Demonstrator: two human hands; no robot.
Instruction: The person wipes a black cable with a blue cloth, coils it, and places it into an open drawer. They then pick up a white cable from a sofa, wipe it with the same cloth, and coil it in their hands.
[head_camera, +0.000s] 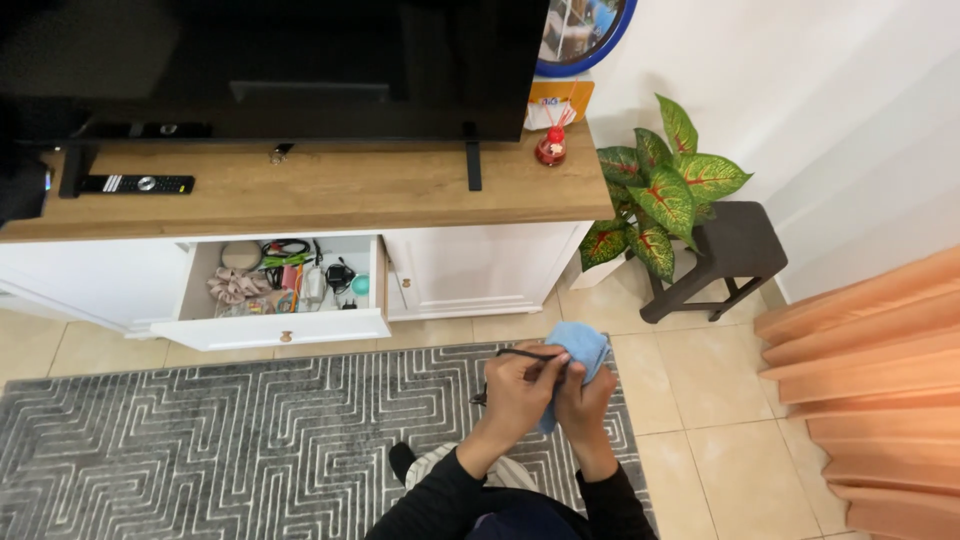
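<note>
My left hand (522, 388) grips a thin black item (520, 353), probably a pair of glasses, held out in front of me. My right hand (585, 395) presses a light blue cloth (583, 345) against that black item. Both hands meet above the edge of the grey patterned rug (230, 440). My black sleeves show at the bottom of the view.
A white drawer (280, 328) stands open in the wooden-topped TV cabinet (330, 190), filled with cables and small items. A remote (137, 184) lies under the TV (280, 60). A leafy plant (665, 190), dark stool (725, 250) and orange curtain (880, 380) are at right.
</note>
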